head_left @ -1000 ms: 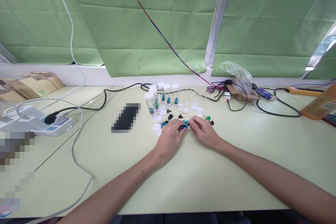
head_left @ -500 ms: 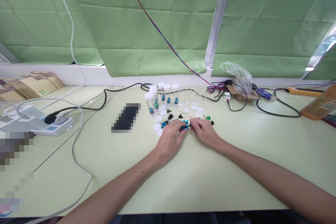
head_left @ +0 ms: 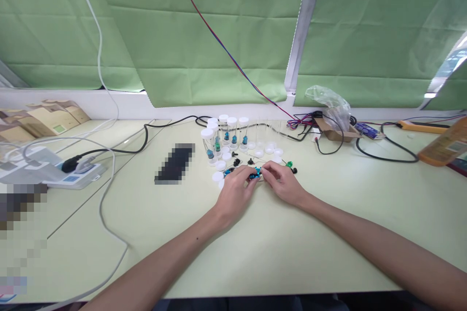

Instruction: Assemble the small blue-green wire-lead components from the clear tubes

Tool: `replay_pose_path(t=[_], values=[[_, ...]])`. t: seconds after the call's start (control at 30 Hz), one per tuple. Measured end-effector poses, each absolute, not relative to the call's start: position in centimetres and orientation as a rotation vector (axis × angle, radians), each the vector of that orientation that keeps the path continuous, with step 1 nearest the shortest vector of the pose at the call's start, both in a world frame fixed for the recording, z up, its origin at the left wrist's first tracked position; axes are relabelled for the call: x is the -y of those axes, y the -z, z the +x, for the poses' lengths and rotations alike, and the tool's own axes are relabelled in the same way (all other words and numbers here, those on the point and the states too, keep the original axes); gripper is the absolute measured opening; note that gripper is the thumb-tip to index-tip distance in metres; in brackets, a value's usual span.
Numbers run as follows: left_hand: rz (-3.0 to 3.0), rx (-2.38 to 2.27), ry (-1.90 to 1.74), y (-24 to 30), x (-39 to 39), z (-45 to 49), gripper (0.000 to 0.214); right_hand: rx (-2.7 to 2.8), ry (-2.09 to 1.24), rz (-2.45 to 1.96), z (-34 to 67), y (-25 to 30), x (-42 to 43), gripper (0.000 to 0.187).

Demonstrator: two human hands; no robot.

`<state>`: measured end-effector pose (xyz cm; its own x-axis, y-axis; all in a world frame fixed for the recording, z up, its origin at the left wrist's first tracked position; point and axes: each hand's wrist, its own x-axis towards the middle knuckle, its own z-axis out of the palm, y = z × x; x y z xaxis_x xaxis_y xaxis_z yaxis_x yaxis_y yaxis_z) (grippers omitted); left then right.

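A small blue part (head_left: 257,172) is pinched between the thumb and fingers of my left hand (head_left: 237,192). My right hand (head_left: 283,182) is closed in a pinch against the right side of that part; whatever its fingertips hold is too small to make out. Behind my hands lie small black parts (head_left: 237,161) and thin wires. A green piece (head_left: 289,164) and a black knob-like piece (head_left: 294,170) rest just beyond my right hand. Several clear tubes with white caps (head_left: 234,132) stand at the back, with blue or green pieces inside.
Loose white caps (head_left: 218,176) lie around the tubes. To the left are a dark pixelated rectangle (head_left: 175,164), a white power strip (head_left: 78,175) and cables. At the right stand an open cardboard box (head_left: 341,131) with a plastic bag, and an orange bottle (head_left: 443,146).
My right hand has shifted slightly up and left, closer to the blue part. The black bit seen between my hands shows less now. My left hand barely moved.
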<state>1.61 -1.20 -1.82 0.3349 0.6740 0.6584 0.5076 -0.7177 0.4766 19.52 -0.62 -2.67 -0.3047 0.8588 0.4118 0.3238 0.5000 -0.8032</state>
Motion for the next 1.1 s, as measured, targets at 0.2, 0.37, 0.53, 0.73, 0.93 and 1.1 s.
replay_pose_path(t=[0.2, 0.37, 0.53, 0.73, 0.93, 1.1], values=[[2.432, -1.083, -1.29, 1.7, 1.44, 1.62, 0.006, 1.865, -0.697, -1.043, 19.5, 2.65, 0.49, 0.034], [2.436, -1.076, -1.265, 1.88, 1.47, 1.71, 0.005, 1.858, -0.666, -1.084, 19.4, 2.72, 0.42, 0.042], [2.439, -1.05, -1.252, 1.98, 1.47, 1.74, 0.007, 1.836, -0.679, -1.113, 19.4, 3.04, 0.25, 0.05], [2.428, -1.065, -1.292, 1.84, 1.31, 1.6, 0.007, 1.836, -0.628, -1.106, 19.38, 2.9, 0.41, 0.048], [2.401, -1.061, -1.369, 1.67, 1.17, 1.62, 0.01, 1.812, -0.706, -1.015, 19.3, 2.48, 0.73, 0.027], [2.419, -1.068, -1.344, 1.7, 1.3, 1.68, 0.009, 1.82, -0.745, -0.977, 19.38, 2.58, 0.74, 0.024]])
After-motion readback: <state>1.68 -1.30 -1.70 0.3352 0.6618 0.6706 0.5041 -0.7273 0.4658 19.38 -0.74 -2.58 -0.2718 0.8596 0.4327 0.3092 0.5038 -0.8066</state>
